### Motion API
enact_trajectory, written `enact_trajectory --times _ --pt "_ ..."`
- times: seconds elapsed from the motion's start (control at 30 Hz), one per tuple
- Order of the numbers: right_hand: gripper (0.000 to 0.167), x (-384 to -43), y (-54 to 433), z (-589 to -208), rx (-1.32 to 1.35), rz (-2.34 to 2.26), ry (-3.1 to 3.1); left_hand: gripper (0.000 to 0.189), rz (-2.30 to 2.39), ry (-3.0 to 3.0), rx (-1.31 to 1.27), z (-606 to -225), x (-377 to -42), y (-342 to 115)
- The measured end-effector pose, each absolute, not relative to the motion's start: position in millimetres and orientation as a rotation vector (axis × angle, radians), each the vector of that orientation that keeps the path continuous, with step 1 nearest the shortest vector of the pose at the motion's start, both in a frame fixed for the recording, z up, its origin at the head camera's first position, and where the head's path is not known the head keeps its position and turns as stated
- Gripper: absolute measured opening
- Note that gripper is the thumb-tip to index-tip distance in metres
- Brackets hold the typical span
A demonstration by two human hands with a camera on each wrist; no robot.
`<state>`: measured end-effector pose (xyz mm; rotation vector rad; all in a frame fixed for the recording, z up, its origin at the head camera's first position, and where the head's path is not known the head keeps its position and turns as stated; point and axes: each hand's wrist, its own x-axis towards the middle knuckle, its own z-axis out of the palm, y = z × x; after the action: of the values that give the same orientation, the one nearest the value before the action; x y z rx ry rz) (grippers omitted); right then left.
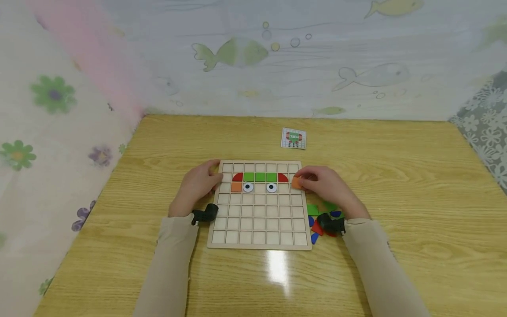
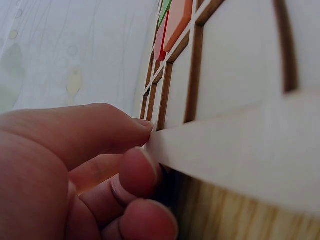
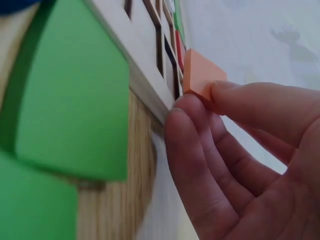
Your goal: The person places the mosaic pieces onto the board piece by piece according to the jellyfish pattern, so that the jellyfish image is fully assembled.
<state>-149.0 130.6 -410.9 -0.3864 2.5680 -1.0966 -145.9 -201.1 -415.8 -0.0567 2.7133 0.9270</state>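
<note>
A wooden grid board [image 1: 259,224] lies on the table. Its second row holds a red curved piece [image 1: 237,177], green squares [image 1: 259,177] and another red curved piece [image 1: 283,177]. Below them sit an orange square [image 1: 236,187] and two round eye pieces [image 1: 248,187]. My left hand [image 1: 200,181] holds the board's upper left edge, thumb on its rim and the other fingers curled beside it. My right hand [image 1: 326,185] pinches a second orange square [image 3: 202,77] between thumb and fingers, over the board's right edge. Its fingertips [image 3: 175,117] are right at the rim.
Loose green [image 1: 313,210], blue [image 1: 314,238] and red pieces [image 1: 317,228] lie right of the board, partly under my right wrist. Behind the board lies a picture card [image 1: 293,138] showing a figure on a grid. Walls border the table's back and left.
</note>
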Motion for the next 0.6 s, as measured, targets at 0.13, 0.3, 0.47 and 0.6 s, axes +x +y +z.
enact_trajectory --times 0.13,0.3,0.47,0.6 --pt "0.018 -148 124 -411 -0.421 -1.045 2.597 0.054 0.918 2.705 -0.06 -414 -146 -201" --pt "0.018 -146 115 -410 -0.428 -1.013 2.631 0.054 0.896 2.722 -0.049 -415 -147 -202" --pt "0.018 -143 108 -408 -0.442 -0.984 2.674 0.053 0.902 2.738 -0.054 -417 -148 -202" --pt "0.016 -141 104 -407 -0.423 -0.971 2.682 0.054 0.907 2.734 -0.055 -417 -148 -201"
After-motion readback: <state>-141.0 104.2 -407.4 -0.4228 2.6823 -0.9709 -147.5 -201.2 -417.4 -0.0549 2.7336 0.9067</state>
